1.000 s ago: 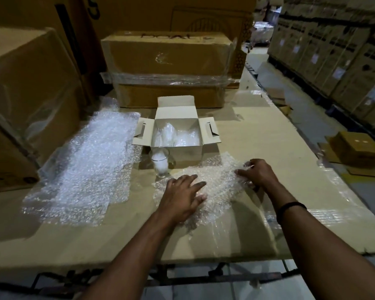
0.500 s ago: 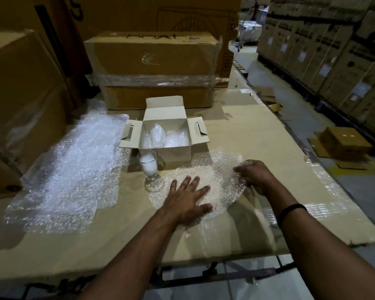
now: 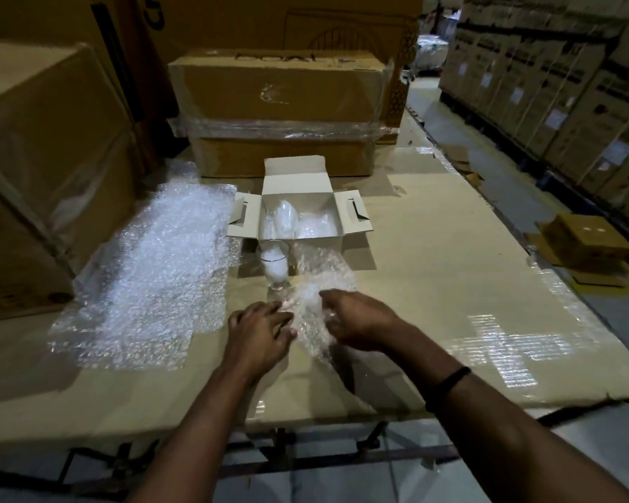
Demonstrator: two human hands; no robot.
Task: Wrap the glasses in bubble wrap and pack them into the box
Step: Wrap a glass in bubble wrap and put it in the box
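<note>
Bubble wrap held over a cardboard-covered table [image 3: 451,285] in a dim warehouse of stacked cartons [image 3: 560,85].
The right hand [image 3: 356,321] gripped the bubble wrap sheet [image 3: 316,285]; the left hand [image 3: 260,332] touched its edge, hold unclear. The glass [image 3: 275,263] stood upright just before the open white box [image 3: 298,176].

Single view from a camera worn on the head, wide-angled. Looks forward and down across a cardboard-topped table [image 3: 433,248], from close above its near edge. Catches both forearms rising from the bottom, with the left hand [image 3: 258,332] and right hand [image 3: 358,321] at the bubble wrap [image 3: 320,281] near the middle. Reaches past a white box [image 3: 295,176] to stacked cartons [image 3: 284,99] at the far side, with an aisle [image 3: 502,176] far right.
</note>
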